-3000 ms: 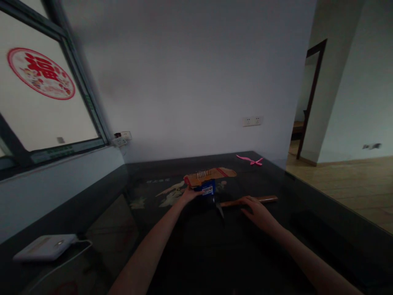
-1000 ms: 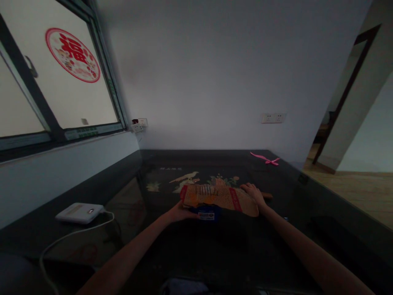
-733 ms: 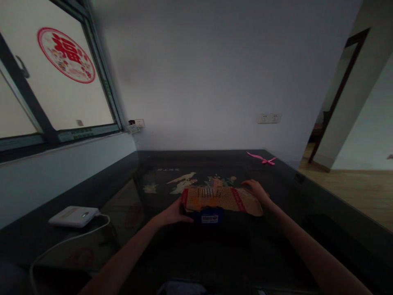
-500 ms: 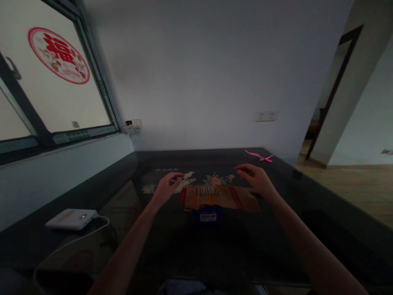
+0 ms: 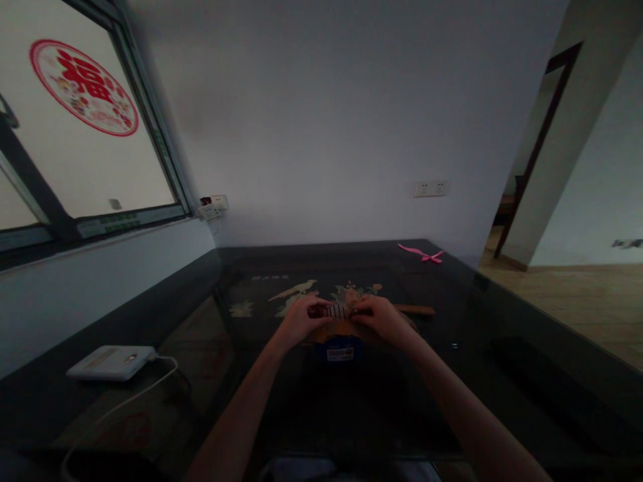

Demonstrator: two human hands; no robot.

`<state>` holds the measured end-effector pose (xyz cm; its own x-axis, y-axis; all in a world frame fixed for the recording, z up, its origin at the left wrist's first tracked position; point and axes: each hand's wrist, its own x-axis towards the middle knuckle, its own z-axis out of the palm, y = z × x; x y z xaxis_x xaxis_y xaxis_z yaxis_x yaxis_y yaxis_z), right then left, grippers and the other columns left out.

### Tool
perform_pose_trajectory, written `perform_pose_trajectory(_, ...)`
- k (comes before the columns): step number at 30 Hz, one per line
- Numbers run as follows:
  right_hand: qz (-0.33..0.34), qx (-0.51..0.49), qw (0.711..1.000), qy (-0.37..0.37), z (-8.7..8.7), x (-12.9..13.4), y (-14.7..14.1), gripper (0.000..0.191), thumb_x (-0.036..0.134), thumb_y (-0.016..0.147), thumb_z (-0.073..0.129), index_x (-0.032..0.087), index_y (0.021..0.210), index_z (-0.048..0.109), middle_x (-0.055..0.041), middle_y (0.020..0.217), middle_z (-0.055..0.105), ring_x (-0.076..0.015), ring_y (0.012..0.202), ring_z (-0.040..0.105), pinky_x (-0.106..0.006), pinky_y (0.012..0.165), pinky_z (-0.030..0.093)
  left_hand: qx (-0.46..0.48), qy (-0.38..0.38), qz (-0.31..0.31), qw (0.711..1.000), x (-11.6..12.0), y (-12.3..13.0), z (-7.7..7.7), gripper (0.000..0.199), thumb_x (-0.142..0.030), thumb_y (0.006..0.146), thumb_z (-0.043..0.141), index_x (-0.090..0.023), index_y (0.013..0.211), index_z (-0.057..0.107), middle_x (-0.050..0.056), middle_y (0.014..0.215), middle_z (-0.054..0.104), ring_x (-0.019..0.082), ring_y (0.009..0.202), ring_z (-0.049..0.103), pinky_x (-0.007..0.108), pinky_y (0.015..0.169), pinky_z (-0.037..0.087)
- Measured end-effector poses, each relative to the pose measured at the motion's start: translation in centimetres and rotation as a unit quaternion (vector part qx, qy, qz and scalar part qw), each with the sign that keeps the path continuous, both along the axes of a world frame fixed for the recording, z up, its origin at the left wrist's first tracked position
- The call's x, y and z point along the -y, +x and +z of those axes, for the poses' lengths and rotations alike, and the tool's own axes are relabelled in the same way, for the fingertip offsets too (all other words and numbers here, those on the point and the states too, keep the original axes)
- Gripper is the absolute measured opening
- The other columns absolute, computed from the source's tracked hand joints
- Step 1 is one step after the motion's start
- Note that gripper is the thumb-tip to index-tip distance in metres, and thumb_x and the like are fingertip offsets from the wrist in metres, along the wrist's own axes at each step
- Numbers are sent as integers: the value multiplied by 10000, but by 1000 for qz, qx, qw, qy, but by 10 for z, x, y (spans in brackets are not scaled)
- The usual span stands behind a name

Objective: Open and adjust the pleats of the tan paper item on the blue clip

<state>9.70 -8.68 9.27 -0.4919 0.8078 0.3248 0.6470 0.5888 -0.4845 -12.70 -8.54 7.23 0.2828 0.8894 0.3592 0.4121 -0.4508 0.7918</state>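
Sheet, brown (image 5: 342, 328), lies over a blue box (image 5: 341, 351), presumably for height; left hand (image 5: 300, 323) at its nine o'clock and right hand (image 5: 384, 323) at three curl inward, likely for even control, though what they pinch I cannot tell

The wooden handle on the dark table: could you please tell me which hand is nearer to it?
Right. The right hand is just left of the wooden handle's visible part; the left hand is farther left, beyond the right hand.
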Motion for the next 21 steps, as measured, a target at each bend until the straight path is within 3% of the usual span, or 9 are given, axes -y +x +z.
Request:
perform_pose_trajectory(9, -16, -54, 998, 35, -8, 3, -2, 128, 207, 791, 590, 181, 749, 708, -42, 770, 682, -165, 747, 603, -269, 695, 432, -44, 52, -11, 998, 0, -3, 5, 133, -252, 744, 634, -156, 804, 702, 58, 882, 645, 173, 837, 600, 295, 778, 470)
perform_pose_trajectory(15, -41, -61, 996, 58, -7, 6, -4, 138, 212, 799, 580, 180, 744, 702, -52, 775, 687, -170, 720, 602, -267, 667, 425, -74, 88, 6, 993, 1, -1, 2, 117, -244, 768, 624, -149, 758, 692, 40, 786, 640, 152, 766, 587, 271, 739, 446)
perform_pose_trajectory(21, -61, -138, 987, 53, -11, 3, -3, 177, 263, 820, 548, 169, 752, 681, -38, 721, 682, -168, 687, 609, -256, 627, 418, -92, 101, 8, 991, 1, -1, 0, 116, -249, 775, 618, -154, 742, 677, 26, 768, 646, 145, 754, 585, 268, 742, 437)
